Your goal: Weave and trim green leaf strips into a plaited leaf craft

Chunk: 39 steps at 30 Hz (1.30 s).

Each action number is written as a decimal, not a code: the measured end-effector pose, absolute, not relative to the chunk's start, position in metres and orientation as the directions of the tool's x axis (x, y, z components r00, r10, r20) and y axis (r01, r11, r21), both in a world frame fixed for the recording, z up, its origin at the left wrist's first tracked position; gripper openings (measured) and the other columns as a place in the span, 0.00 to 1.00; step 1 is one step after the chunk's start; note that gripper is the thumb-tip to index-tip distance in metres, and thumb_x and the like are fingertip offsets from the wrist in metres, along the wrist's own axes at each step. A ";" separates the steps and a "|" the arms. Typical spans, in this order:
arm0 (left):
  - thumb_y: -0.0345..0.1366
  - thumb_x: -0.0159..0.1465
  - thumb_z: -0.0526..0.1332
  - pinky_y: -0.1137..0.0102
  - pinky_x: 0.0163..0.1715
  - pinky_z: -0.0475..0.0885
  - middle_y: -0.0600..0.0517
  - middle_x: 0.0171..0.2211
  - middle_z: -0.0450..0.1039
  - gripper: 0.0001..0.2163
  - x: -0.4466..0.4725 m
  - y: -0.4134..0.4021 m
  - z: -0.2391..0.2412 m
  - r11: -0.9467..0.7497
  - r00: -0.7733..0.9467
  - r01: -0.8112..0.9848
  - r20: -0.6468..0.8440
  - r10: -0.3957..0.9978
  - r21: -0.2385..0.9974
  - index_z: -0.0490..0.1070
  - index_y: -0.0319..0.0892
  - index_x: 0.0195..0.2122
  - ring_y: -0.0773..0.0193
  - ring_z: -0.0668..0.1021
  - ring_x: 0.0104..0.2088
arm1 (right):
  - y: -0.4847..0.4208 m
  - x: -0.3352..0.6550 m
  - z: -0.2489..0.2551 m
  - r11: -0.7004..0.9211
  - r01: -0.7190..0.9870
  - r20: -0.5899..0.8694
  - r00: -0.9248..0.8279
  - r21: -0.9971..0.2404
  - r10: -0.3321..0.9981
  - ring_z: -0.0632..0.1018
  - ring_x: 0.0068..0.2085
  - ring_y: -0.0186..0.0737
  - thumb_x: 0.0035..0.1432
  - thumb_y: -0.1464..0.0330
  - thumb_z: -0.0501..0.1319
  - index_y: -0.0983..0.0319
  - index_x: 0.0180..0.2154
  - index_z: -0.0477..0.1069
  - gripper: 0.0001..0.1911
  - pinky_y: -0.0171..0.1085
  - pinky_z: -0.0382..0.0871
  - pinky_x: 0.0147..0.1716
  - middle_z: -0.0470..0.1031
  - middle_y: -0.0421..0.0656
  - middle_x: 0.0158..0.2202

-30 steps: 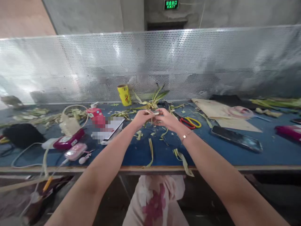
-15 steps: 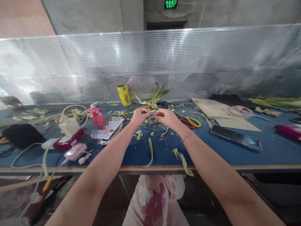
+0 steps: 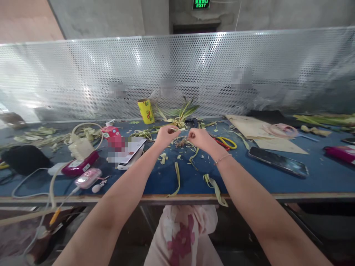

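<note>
Centre of frame, above the counter (image 3: 161,181): one pale stem (image 3: 181,129), gripped by the left hand (image 3: 166,136); the right hand (image 3: 200,138), fingertips pinched, contents indiscernible, had drawn farther away, apparently leaving the stem to the left alone.

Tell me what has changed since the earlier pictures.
The right hand has moved rightward, away from the pale strip, widening the gap; the left hand still holds the strip. Whether the right hand holds anything is unclear. The yellow tube and dark phone stayed put.
</note>
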<state>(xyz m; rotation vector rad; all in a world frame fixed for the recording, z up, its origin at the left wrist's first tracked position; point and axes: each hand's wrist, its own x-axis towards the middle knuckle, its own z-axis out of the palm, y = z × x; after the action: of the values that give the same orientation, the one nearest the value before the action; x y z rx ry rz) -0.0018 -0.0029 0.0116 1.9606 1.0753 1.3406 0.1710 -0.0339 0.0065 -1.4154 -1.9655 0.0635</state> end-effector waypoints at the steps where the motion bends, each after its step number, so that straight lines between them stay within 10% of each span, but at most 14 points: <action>1: 0.40 0.48 0.65 0.74 0.20 0.57 0.55 0.17 0.67 0.10 -0.001 -0.005 0.013 -0.553 0.206 0.307 0.514 0.833 0.774 0.72 0.38 0.27 0.71 0.65 0.19 | -0.034 0.170 0.007 0.412 0.801 0.527 -0.145 -0.435 0.837 0.73 0.28 0.35 0.48 0.70 0.62 0.63 0.26 0.71 0.02 0.32 0.62 0.28 0.74 0.43 0.25; 15: 0.36 0.49 0.66 0.71 0.23 0.69 0.53 0.19 0.69 0.09 0.009 -0.010 0.007 -0.340 0.316 -0.028 0.331 0.889 0.940 0.70 0.36 0.25 0.69 0.73 0.20 | -0.030 0.166 0.006 0.459 0.433 0.488 -0.049 -0.776 0.871 0.73 0.24 0.34 0.45 0.69 0.60 0.62 0.29 0.64 0.06 0.34 0.66 0.25 0.73 0.40 0.24; 29: 0.38 0.46 0.68 0.73 0.25 0.66 0.53 0.20 0.70 0.11 0.010 -0.012 0.013 -0.385 0.278 -0.083 0.392 0.877 0.919 0.70 0.36 0.24 0.70 0.71 0.23 | -0.037 0.171 0.012 0.520 0.733 0.727 -0.052 -0.438 0.685 0.69 0.27 0.34 0.47 0.74 0.57 0.61 0.26 0.62 0.03 0.34 0.60 0.30 0.71 0.41 0.26; 39: 0.39 0.45 0.68 0.72 0.25 0.67 0.50 0.22 0.73 0.12 0.011 -0.013 0.008 -0.325 0.451 -0.074 0.322 0.832 0.943 0.72 0.36 0.25 0.67 0.74 0.24 | -0.026 0.170 0.008 0.525 0.490 0.613 0.026 -0.696 0.789 0.73 0.29 0.35 0.45 0.72 0.58 0.61 0.26 0.62 0.04 0.36 0.65 0.32 0.73 0.41 0.26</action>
<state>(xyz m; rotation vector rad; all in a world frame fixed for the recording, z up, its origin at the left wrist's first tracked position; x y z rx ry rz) 0.0113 -0.0129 0.0079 1.6421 0.6696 1.0691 0.1704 -0.0259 0.0077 -1.1099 -1.6239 0.3276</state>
